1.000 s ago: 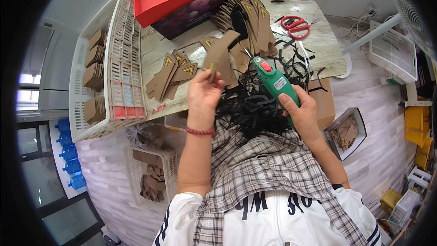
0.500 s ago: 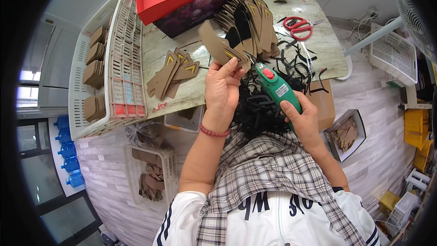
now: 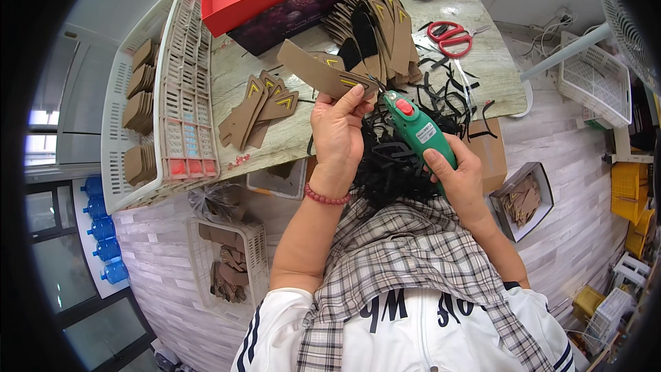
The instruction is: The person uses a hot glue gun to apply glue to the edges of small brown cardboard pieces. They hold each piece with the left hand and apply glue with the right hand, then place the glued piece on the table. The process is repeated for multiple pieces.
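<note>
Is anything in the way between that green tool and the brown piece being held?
Nothing visible: the green tool in the right hand points its tip at the near end of the brown piece in the left hand. Whether they touch is unclear.

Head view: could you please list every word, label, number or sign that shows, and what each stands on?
White jacket: dark letters, upside down and partly covered by the plaid apron; not copied out.
Green tool in the right hand: pale label with print too small to read.
Brown pieces on the table: yellow angular marks, not words.
Dark patterned box: any print too small to read.
</note>
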The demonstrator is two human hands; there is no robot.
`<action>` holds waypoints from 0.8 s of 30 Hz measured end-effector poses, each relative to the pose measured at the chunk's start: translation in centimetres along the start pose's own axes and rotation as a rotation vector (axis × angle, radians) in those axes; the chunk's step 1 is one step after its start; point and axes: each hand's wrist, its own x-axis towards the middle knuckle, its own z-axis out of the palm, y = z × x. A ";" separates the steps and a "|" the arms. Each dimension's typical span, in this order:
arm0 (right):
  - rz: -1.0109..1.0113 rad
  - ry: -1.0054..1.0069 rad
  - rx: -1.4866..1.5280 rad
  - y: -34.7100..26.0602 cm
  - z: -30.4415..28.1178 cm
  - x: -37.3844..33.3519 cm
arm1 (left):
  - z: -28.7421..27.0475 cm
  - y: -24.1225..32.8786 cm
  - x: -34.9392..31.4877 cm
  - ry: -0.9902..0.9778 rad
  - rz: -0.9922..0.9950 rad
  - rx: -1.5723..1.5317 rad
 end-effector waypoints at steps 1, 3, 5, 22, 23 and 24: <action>0.003 -0.004 -0.003 -0.1 0.0 0.0 | -0.1 0.0 0.0 -0.006 0.008 0.006; 0.008 -0.011 -0.009 -0.2 -0.2 0.0 | -0.2 0.0 0.1 -0.019 0.025 0.018; 0.004 -0.012 -0.009 -0.1 -0.3 0.1 | -0.1 0.1 0.2 -0.017 0.041 0.047; 0.029 -0.024 0.028 0.2 -0.2 0.8 | -7.5 3.5 5.2 0.388 -0.035 -0.094; 0.036 -0.019 0.019 0.4 -0.2 0.8 | -6.9 2.6 4.9 0.383 -0.024 0.105; 0.042 -0.014 0.011 0.5 -0.2 0.9 | -6.0 1.8 5.2 0.385 0.041 0.334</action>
